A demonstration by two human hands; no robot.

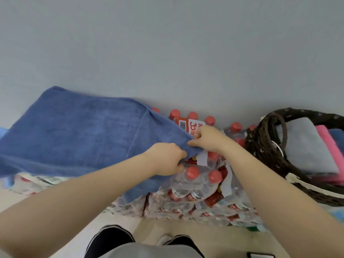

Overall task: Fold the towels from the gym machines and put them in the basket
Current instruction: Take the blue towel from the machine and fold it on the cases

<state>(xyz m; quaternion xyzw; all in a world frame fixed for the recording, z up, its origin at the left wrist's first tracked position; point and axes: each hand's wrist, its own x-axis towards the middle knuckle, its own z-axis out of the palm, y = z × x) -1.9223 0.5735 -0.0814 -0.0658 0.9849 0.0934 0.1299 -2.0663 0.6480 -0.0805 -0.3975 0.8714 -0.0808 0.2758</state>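
Observation:
A blue towel (74, 133) lies spread over stacked packs of bottled water against the wall. My left hand (167, 158) and my right hand (206, 136) both pinch the towel's right-hand edge, close together, knuckles up. A dark woven basket (260, 146) sits to the right on the packs. Inside it lie folded towels: a grey one (305, 146) on top, a pink one (329, 144) beside it and a blue one (337, 135) at the far right.
Shrink-wrapped packs of water bottles with red caps (201, 185) form the surface under the towel. A plain grey wall (167, 53) rises right behind them. My feet in dark shoes (109, 239) stand on the pale floor below.

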